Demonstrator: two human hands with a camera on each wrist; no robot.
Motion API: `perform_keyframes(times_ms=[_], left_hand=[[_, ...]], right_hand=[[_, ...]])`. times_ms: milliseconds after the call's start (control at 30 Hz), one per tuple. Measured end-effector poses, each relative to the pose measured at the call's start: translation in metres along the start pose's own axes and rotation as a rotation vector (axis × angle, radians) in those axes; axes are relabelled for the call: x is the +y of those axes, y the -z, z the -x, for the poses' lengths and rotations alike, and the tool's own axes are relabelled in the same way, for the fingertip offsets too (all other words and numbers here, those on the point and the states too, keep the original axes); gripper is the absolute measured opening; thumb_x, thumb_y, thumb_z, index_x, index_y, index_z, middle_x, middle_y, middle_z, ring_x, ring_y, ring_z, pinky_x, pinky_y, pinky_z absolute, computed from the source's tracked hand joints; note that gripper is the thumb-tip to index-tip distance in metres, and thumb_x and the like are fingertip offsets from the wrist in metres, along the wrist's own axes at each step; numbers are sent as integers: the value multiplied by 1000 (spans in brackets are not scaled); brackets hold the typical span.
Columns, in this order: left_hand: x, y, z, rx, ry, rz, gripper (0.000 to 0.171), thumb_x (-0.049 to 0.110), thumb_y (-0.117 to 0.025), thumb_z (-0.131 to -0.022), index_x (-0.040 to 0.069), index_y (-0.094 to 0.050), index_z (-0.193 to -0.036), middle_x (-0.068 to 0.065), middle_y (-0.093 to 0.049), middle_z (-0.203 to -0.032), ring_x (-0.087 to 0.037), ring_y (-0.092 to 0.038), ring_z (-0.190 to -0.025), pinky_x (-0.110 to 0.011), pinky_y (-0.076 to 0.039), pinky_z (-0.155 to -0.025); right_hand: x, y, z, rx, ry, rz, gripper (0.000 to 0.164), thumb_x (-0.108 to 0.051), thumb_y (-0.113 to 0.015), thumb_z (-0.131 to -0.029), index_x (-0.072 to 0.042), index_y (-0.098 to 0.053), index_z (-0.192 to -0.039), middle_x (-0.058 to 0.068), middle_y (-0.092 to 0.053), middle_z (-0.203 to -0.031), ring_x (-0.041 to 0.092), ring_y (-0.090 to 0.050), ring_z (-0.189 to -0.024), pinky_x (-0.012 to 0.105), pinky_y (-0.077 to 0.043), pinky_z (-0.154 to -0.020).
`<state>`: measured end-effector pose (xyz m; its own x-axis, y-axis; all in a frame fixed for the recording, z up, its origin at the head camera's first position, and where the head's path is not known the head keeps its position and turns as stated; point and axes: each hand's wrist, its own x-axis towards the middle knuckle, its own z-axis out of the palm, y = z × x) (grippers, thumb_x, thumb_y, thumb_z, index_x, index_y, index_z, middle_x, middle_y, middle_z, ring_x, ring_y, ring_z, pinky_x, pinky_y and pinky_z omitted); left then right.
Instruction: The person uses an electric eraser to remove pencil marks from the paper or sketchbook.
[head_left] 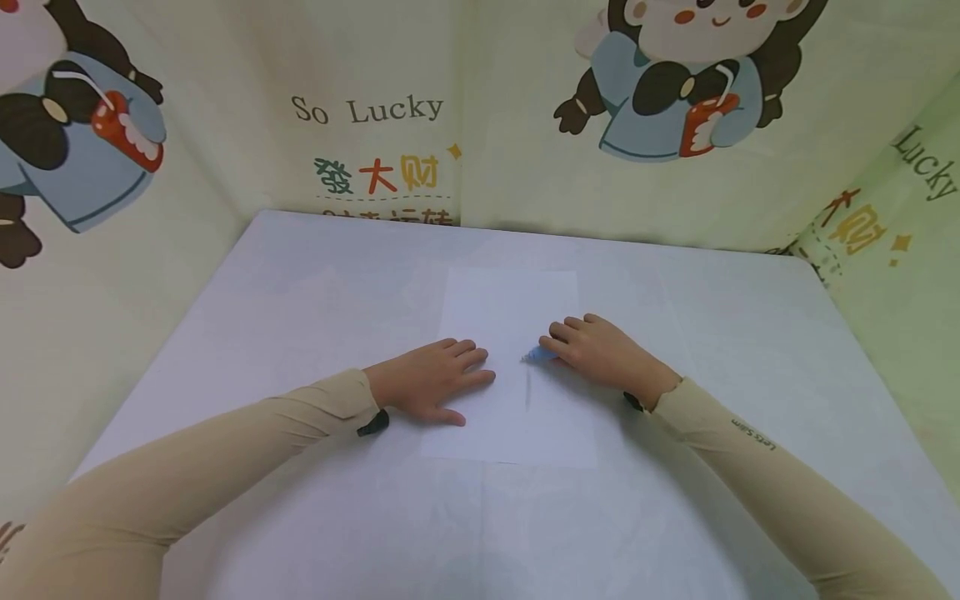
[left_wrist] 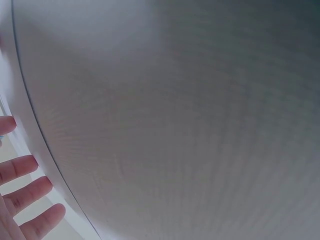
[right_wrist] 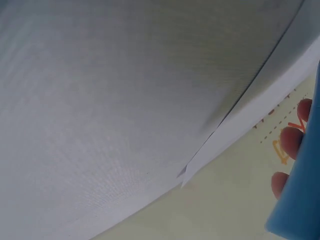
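Note:
A white sheet of paper lies on the white table. My left hand rests on its left side, fingers and thumb spread; those fingers also show at the lower left of the left wrist view. Over the sheet's right side, my right hand grips a blue thick-bodied tool with a narrow pointed tip, which is directed left at the paper. In the right wrist view its smooth blue body shows with several fingertips behind it; its exact kind cannot be told. Just below the tip runs a faint grey streak.
The white-covered table extends around the sheet on every side. Behind it and at both sides hang cream curtains printed with cartoon figures and lettering. Dark wrist-worn pieces show under the beige sleeves.

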<state>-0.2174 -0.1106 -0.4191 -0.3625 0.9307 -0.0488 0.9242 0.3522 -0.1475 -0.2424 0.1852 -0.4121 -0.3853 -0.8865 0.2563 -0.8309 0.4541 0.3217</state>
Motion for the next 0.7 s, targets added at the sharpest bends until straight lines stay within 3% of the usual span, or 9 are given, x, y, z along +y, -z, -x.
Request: perform_keyframes(times_ms=[300,700], left_hand=[[-1,-2,-1,3,-1,3,66,64,-49,-84,16,-44,-129,-5,-49,-119,-22,-46,-106,-36,-43,-89],[-1,-4,-1,29,-14,1,65,64,-49,-84,16,-45,-127,-5,-49,-118,-22,-46,-104,-36,-43,-86]], right_hand=[[2,1,0,36,41,15,23,-15,-70,-81,-12,-62,-102,0,-62,-89,18,-55,-79,32,-40,-71],[2,1,1,36,54,-29,25,-8,-71,-79,-11,-62,-102,1,-62,-93,17,-58,-87,34,-41,-78]])
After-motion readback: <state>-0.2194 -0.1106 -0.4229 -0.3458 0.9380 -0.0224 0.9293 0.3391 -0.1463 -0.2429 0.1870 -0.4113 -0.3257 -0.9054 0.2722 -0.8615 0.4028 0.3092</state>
